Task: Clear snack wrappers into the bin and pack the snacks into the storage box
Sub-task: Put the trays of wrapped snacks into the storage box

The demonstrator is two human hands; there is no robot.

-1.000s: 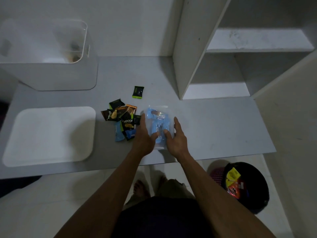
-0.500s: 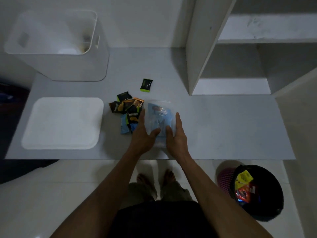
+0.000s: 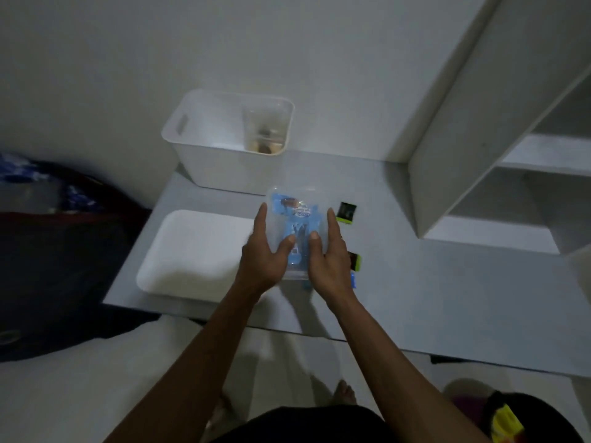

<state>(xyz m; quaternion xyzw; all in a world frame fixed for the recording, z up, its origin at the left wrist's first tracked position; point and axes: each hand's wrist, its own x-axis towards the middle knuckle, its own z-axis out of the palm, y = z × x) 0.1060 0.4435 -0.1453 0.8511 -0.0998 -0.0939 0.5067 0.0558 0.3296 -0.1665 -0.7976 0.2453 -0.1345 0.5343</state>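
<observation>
Dim, white-walled room viewed from above a pale grey rectangular tabletop (image 3: pixel 431 282). Both hands hold a clear plastic lidded container (image 3: pixel 297 199) of blue-wrapped snacks: the left hand (image 3: pixel 263 262) and right hand (image 3: pixel 329 263) clasp its two sides, fingers extended along the walls and thumbs pressed on the lid. The container is above the tabletop; whether its base touches the surface cannot be told. Behind the container, against the wall, stands the open white plastic storage box (image 3: pixel 224 164). Left of the container lies a flat white rounded-rectangular lid (image 3: pixel 192 254). Right of the container lies a small black-and-green snack packet (image 3: pixel 346 212); further packets (image 3: pixel 355 262) show just beside the right hand, partly hidden. A white shelving unit (image 3: pixel 479 139) rises right of the container. On the floor, near and right of the container, a dark round bin (image 3: pixel 537 417) holds yellow wrappers.
</observation>
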